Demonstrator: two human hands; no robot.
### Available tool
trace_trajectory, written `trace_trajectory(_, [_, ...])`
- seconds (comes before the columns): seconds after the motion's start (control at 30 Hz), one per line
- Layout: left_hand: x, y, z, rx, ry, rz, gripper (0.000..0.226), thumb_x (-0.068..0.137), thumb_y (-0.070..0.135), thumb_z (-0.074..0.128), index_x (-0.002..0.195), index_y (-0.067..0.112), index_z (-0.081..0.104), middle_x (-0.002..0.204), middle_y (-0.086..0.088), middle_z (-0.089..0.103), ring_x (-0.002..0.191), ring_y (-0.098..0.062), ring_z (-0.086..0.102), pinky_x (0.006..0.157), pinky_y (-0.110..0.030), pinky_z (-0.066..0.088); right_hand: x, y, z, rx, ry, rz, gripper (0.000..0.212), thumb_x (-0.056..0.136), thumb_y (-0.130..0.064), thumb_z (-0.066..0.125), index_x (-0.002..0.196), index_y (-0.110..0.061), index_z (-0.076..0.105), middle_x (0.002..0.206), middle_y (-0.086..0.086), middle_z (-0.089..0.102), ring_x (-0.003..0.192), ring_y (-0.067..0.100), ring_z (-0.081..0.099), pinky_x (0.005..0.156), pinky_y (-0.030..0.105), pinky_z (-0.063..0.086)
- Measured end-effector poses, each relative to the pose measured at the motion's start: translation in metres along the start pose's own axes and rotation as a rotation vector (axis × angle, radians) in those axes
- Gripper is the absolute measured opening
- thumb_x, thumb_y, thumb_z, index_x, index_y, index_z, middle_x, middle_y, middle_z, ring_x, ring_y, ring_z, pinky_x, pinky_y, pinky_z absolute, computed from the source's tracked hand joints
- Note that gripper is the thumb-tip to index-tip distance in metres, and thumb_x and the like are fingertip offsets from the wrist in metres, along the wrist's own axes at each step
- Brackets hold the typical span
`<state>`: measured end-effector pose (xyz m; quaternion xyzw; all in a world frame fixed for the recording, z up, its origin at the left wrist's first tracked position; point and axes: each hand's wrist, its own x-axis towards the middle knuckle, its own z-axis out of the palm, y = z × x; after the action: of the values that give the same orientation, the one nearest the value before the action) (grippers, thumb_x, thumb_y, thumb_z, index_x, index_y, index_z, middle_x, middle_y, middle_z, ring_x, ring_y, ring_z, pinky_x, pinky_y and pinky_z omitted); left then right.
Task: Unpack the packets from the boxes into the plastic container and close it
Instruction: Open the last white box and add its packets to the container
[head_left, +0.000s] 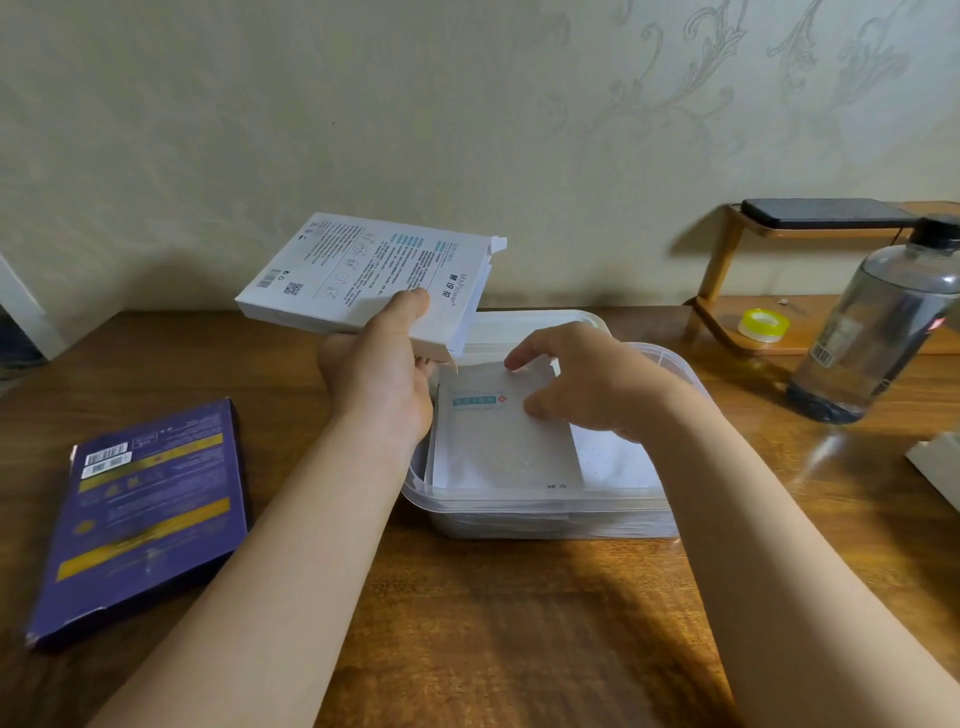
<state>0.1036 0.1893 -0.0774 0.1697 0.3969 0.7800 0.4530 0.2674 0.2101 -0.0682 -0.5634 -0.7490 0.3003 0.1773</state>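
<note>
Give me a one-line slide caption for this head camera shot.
Left hand holds an opened white box while the right hand places a white packet into the plastic container.

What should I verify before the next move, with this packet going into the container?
1. White packet inside plastic container: ok, it lies flat on other packets.
2. Right hand clear of the container: not ok, it holds the packet's far edge.
3. Left hand grip on white box: ok, thumb on top.
4. White box empty: cannot tell, its inside is hidden.
5. Purple box emptied: cannot tell, it lies flat on the table.
6. Lid at hand: ok, what looks like it lies right behind the container.
</note>
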Motion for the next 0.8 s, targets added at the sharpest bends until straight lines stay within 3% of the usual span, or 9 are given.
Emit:
trace_trajectory(0.1, [0.000, 0.000, 0.000, 0.000, -0.003, 0.002, 0.033, 0.084, -0.004, 0.075, 0.103, 0.022, 0.067, 0.104, 0.001, 0.080, 0.093, -0.018, 0.077, 0.085, -0.040, 0.063, -0.001, -0.004, 0.000, -0.155, -0.026, -0.012, 0.053, 0.080, -0.023, 0.080, 0.129, -0.028, 0.060, 0.115, 0.000, 0.056, 0.083, 0.014, 0.058, 0.070, 0.029, 0.055])
trace_trajectory(0.17, [0.001, 0.000, 0.000, 0.001, -0.001, 0.003, 0.033, 0.085, -0.004, 0.074, 0.104, 0.021, 0.067, 0.104, 0.000, 0.080, 0.092, -0.018, 0.078, 0.083, -0.040, 0.063, -0.003, -0.006, -0.001, -0.266, -0.022, -0.010, 0.064, 0.078, -0.034, 0.082, 0.134, -0.026, 0.052, 0.121, 0.001, 0.047, 0.084, 0.016, 0.055, 0.067, 0.026, 0.045])
trace_trajectory(0.23, [0.001, 0.000, -0.001, 0.008, 0.001, 0.005, 0.033, 0.084, -0.004, 0.074, 0.105, 0.021, 0.067, 0.102, 0.001, 0.080, 0.090, -0.018, 0.078, 0.080, -0.038, 0.064, -0.008, -0.009, -0.004, -0.356, -0.010, -0.024, 0.069, 0.076, -0.043, 0.083, 0.134, -0.023, 0.050, 0.121, 0.001, 0.038, 0.092, 0.021, 0.054, 0.075, 0.029, 0.043])
trace_trajectory(0.33, [0.001, 0.000, -0.001, 0.014, -0.002, 0.006, 0.033, 0.085, -0.004, 0.074, 0.107, 0.020, 0.067, 0.098, 0.001, 0.080, 0.083, -0.016, 0.078, 0.070, -0.032, 0.063, -0.015, -0.012, -0.011, -0.468, -0.062, -0.116, 0.079, 0.074, -0.053, 0.080, 0.141, -0.032, 0.044, 0.136, -0.003, 0.040, 0.112, 0.018, 0.049, 0.086, 0.030, 0.041])
trace_trajectory(0.47, [0.000, 0.000, -0.001, 0.013, -0.013, 0.007, 0.034, 0.086, -0.004, 0.074, 0.109, 0.020, 0.066, 0.104, 0.001, 0.079, 0.091, -0.016, 0.078, 0.081, -0.039, 0.064, -0.015, -0.014, -0.007, -0.471, -0.306, -0.197, 0.094, 0.073, -0.063, 0.077, 0.151, -0.042, 0.030, 0.158, -0.018, 0.030, 0.144, 0.013, 0.033, 0.115, 0.039, 0.029])
trace_trajectory(0.53, [0.000, 0.001, -0.001, 0.008, -0.019, 0.009, 0.036, 0.085, -0.004, 0.074, 0.112, 0.020, 0.067, 0.104, 0.001, 0.080, 0.094, -0.017, 0.077, 0.083, -0.039, 0.064, -0.010, -0.012, 0.002, -0.480, -0.352, -0.226, 0.095, 0.075, -0.063, 0.074, 0.154, -0.041, 0.026, 0.160, -0.018, 0.027, 0.145, 0.012, 0.030, 0.119, 0.039, 0.025])
trace_trajectory(0.8, [-0.003, 0.002, 0.000, 0.009, -0.012, 0.003, 0.031, 0.085, -0.005, 0.074, 0.099, 0.022, 0.067, 0.100, 0.003, 0.079, 0.088, -0.014, 0.078, 0.076, -0.034, 0.064, -0.004, -0.013, 0.016, -0.441, -0.391, -0.281, 0.088, 0.083, -0.057, 0.071, 0.155, -0.036, 0.023, 0.153, -0.014, 0.037, 0.133, 0.015, 0.043, 0.114, 0.039, 0.036])
